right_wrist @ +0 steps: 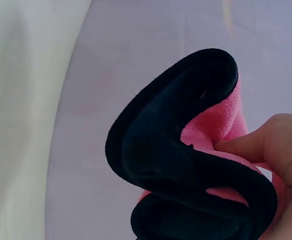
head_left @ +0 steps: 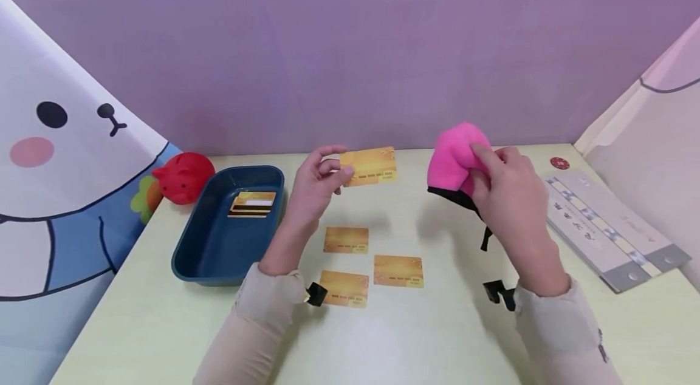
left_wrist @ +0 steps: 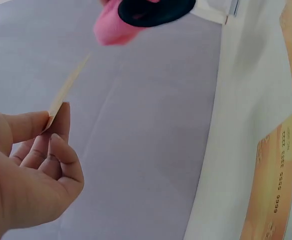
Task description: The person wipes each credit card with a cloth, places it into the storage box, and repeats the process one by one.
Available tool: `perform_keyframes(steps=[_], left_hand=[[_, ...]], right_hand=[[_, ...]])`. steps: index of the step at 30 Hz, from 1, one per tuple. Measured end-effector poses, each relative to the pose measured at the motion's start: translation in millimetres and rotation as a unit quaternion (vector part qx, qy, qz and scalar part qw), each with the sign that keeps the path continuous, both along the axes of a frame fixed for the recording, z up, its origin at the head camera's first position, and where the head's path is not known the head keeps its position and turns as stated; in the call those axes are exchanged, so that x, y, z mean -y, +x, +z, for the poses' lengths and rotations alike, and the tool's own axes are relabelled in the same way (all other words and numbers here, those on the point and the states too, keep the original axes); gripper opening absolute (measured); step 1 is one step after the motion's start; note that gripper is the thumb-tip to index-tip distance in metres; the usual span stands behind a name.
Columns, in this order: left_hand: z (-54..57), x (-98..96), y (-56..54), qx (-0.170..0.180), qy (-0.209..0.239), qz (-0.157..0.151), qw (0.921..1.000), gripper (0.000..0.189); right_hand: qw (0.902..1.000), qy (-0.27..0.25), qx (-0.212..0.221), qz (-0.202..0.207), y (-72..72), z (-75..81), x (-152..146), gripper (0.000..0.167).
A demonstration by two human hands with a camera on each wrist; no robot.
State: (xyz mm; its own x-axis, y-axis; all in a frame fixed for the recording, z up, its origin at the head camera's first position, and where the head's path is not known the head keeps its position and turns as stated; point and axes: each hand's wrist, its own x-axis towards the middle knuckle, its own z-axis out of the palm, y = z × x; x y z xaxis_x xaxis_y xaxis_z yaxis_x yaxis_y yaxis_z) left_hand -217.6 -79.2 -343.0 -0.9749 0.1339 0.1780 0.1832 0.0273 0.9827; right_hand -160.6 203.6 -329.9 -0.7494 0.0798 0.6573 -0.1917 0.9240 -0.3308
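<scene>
Between thumb and fingers, my left hand (head_left: 306, 197) pinches a gold bank card (head_left: 372, 165), raised above the table. The left wrist view shows this card (left_wrist: 65, 92) nearly edge-on. My right hand (head_left: 516, 209) grips a soft pink cloth pouch (head_left: 454, 160) with a black rim, also in the air; a black cord hangs below it. Its dark inside and folded mouth face the right wrist view, where the pouch (right_wrist: 151, 145) is squeezed inward by the thumb. Below the left hand, three gold cards lie face up: one behind (head_left: 346, 240), one at right (head_left: 399, 271), one in front (head_left: 350, 288).
A dark blue tray (head_left: 219, 251) at the left holds a few overlapping cards (head_left: 251, 204), magnetic stripes showing. Behind it stands a red piggy bank (head_left: 186, 178). At the right lie a grey-and-white folder-like board (head_left: 607, 227) and a red chip (head_left: 559, 163). A purple backdrop closes the far edge.
</scene>
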Motion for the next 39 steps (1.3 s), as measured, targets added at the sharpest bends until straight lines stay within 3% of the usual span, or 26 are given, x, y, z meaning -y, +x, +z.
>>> perform_keyframes(steps=[3, 6, 11, 15, 18, 21, 29, 39], left_hand=[[-4.4, -2.5, -0.7, -0.004, -0.001, 0.003, 1.0000, 0.034], [-9.9, -9.0, 0.0, -0.014, -0.017, -0.003, 0.9997, 0.033], [-16.3, -22.6, 4.6, -0.030, -0.033, -0.014, 0.9989, 0.030], [-19.8, -29.9, 10.6, -0.059, -0.024, -0.042, 0.9971, 0.029], [-21.7, -32.2, 14.7, -0.076, -0.010, -0.074, 0.9943, 0.022], [-20.4, -33.3, 18.1, -0.069, 0.006, -0.087, 0.9938, 0.018], [-11.5, -35.9, 19.2, 0.003, -0.015, -0.055, 0.9984, 0.021], [-6.6, -28.6, 16.2, 0.015, -0.015, -0.049, 0.9986, 0.029]], right_hand=[[0.9997, -0.005, -0.018, 0.014, 4.8, 4.2, 6.3, 0.034], [0.9975, 0.008, -0.044, 0.055, 10.0, 6.4, 20.0, 0.033], [0.9861, 0.054, -0.083, 0.134, 17.5, 2.6, 49.6, 0.032], [0.9781, 0.082, -0.091, 0.168, 21.6, -5.1, 68.1, 0.032], [0.9766, 0.096, -0.082, 0.174, 22.5, -10.3, 75.3, 0.032], [0.9773, 0.105, -0.066, 0.171, 22.1, -13.1, 78.2, 0.034], [0.9840, 0.098, -0.040, 0.143, 18.4, -13.4, 73.4, 0.035], [0.9923, 0.063, 0.001, 0.107, 9.9, -11.2, 54.3, 0.035]])
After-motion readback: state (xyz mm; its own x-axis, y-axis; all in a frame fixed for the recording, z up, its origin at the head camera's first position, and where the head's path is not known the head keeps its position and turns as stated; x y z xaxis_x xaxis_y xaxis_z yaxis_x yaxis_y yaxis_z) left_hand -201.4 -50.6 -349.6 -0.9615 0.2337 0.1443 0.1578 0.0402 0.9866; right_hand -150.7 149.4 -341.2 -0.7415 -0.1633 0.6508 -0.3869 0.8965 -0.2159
